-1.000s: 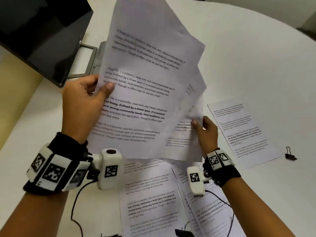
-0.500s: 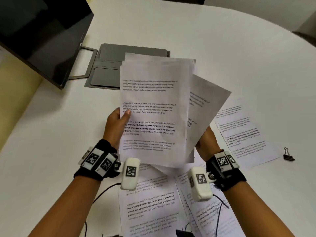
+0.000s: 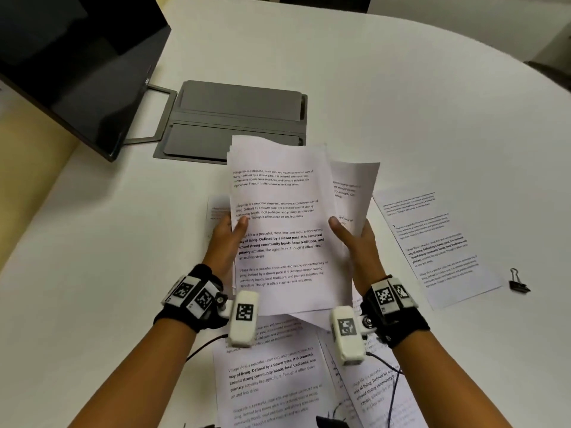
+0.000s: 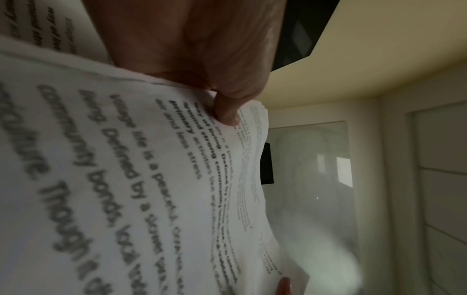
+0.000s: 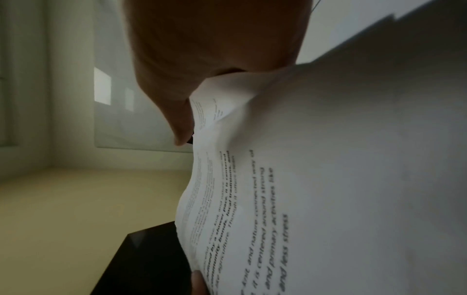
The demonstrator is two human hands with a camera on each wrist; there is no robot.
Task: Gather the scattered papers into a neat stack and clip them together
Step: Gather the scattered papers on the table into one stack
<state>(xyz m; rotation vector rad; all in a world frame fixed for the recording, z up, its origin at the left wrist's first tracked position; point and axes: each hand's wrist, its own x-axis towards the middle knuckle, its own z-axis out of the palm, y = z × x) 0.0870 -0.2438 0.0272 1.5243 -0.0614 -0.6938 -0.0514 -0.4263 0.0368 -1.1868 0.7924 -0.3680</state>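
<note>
The left hand point(image 3: 223, 242) and right hand point(image 3: 360, 242) grip the paper stack point(image 3: 279, 230) by its side edges, fingers curled around it, above the worktop point(image 3: 401, 103). Loose sheets point(image 3: 438, 242) and a binder clip point(image 3: 518, 282) lie on the worktop.

Setting: you are in an office or meeting room. Evidence: a wide white rounded tabletop point(image 3: 401, 88); a dark flat monitor point(image 3: 71, 66) on a grey folding stand point(image 3: 238, 118) at your left; printed text sheets point(image 3: 432, 242) lying about; a black binder clip point(image 3: 518, 282) near the right edge; a frosted glass panel point(image 4: 310, 179) and pale panelled walls in your wrist views.
</note>
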